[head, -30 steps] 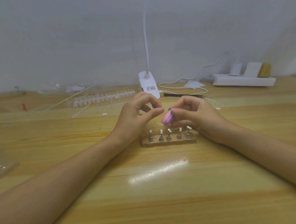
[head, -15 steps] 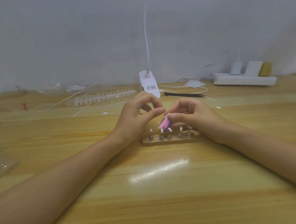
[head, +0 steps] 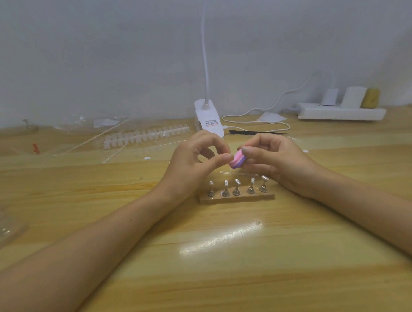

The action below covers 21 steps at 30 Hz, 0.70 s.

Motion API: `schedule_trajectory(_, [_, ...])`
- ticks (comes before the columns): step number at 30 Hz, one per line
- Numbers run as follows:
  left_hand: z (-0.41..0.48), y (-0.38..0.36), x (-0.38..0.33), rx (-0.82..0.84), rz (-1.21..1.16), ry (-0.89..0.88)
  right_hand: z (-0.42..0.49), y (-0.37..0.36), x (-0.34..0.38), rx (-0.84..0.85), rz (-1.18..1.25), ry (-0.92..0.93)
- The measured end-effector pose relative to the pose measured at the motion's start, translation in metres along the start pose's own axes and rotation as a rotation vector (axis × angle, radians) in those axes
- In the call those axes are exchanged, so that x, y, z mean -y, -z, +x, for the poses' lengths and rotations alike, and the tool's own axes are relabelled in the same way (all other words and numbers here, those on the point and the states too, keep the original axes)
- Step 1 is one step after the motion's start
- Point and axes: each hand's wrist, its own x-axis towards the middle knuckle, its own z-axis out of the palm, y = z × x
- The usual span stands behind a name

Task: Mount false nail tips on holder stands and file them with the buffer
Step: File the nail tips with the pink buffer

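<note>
A small wooden holder base lies on the table with several metal stands in a row, each with a pale tip on top. Just above and behind it, my right hand grips a pink and purple buffer block between thumb and fingers. My left hand is curled, thumb and forefinger pinched together right against the buffer's left end. What they pinch looks like a clear nail tip, but it is too small to make out.
A white strip of nail tips and clear plastic wrapping lie at the back left. A white clip lamp stands behind my hands, beside a black tool. A power strip sits back right. Clear packaging is at the left edge.
My right hand dipped the buffer down and left toward the stands, then brought it back up and right. My left hand stayed nearly still with its pinch kept.
</note>
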Motion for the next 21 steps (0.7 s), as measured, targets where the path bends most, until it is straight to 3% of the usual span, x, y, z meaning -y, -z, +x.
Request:
schedule_trajectory(6, [0.0008,-0.0002,0.0006,-0.013,0.001,0.018,-0.0028,-0.0041,-0.0014,0.084,-0.131,0.037])
schedule_trajectory(10, [0.001,0.0002,0.0007,-0.019,-0.014,0.038,-0.0014,-0.002,-0.0005,-0.038,-0.022,0.03])
schedule_trajectory(13, [0.001,0.0,0.0008,-0.013,-0.007,0.035,-0.0039,-0.0062,-0.0003,0.072,-0.172,0.025])
schedule_trajectory(17, [0.0016,0.0001,0.0004,-0.009,-0.004,0.046,-0.0024,-0.0033,0.0,-0.052,-0.052,0.028])
schedule_trajectory(21, [0.0013,-0.0002,0.0002,-0.005,-0.001,0.039,-0.0038,-0.0062,0.0004,0.038,-0.152,0.018])
